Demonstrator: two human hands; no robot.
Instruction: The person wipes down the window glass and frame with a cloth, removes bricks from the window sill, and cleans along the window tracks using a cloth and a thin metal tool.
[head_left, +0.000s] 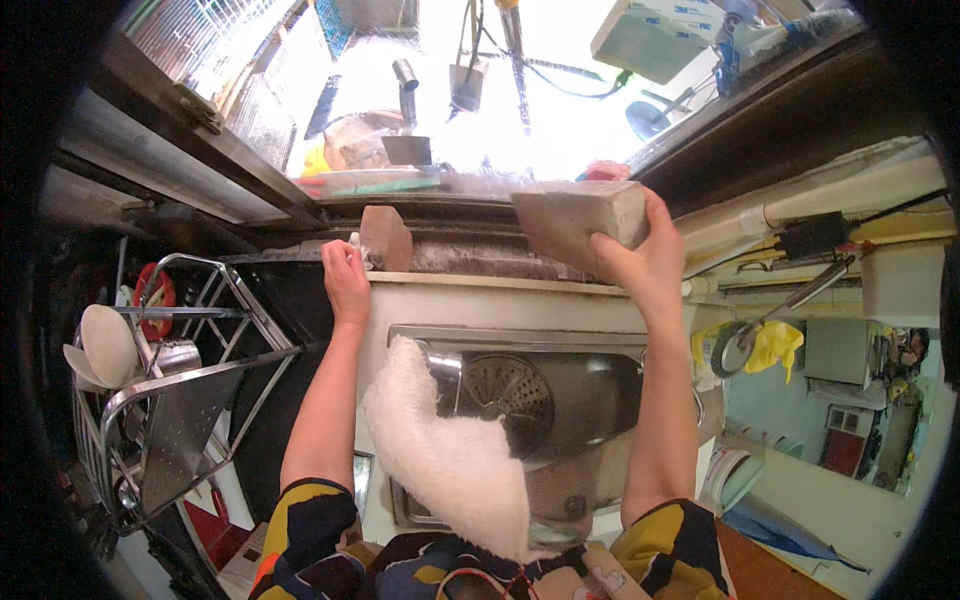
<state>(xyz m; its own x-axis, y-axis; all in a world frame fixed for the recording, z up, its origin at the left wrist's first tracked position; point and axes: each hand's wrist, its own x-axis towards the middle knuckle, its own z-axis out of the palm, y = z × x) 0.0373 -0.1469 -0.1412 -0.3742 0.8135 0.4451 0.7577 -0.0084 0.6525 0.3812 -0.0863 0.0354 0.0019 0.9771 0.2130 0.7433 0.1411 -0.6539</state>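
Note:
A grey rectangular block (559, 225), stone or brick by its look, is gripped in my right hand (656, 251) over the ledge below the window. My thumb presses its near face; the fingers go behind it. My left hand (347, 281) is closed around a small crumpled whitish piece (360, 251), perhaps cloth or plastic. Just right of that hand, a brownish block (384, 234) stands on the ledge. Between my forearms lies a metal sink (600, 397) with a round perforated strainer (507, 390). A white fluffy towel (450, 457) covers the sink's left and near part.
Left stands a metal dish rack (202, 367) with pale bowls (109, 345). Beyond the window frame (247, 150) are cables and a pale box (660, 37). Along the right wall run a pipe (810, 202), a black adapter (814, 235), a hanging ladle-like tool (739, 349) and a yellow bag (776, 345).

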